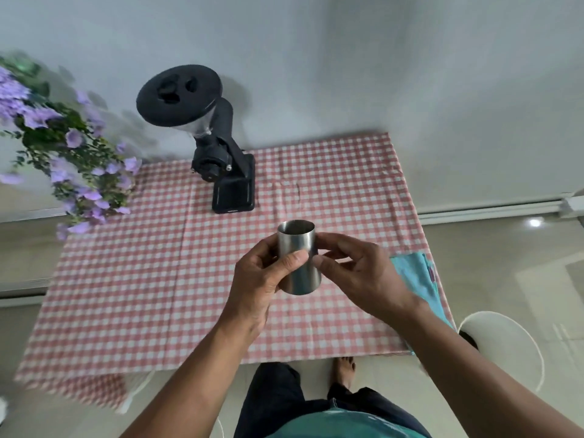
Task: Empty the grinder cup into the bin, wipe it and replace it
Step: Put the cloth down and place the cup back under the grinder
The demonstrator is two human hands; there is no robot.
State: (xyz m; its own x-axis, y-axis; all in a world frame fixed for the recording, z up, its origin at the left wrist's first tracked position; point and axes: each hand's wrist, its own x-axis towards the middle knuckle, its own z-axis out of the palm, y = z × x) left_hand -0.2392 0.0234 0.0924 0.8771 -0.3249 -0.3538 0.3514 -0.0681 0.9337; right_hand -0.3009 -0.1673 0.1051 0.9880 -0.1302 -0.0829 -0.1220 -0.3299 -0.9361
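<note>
Here, both my hands are raised above the pink-and-white checked tablecloth (158,263), with the cylindrical brushed-steel grinder cup (298,257) between them, clear of the table. My left hand (259,279) wraps the cup from its left side: thumb (292,260) pressed across the front of the wall at mid-height, the other fingers curled behind, grasping it. My right hand (357,273) touches the cup's right side with thumb tip and fingertips only, a loose pinch, palm kept away. The cup's open mouth tilts away from me, toward the black coffee grinder with round hopper lid (218,137) at the table's far side. A light blue cloth (417,276) lies under my right wrist. The white bin (512,343) stands on the floor, right of the table.
</note>
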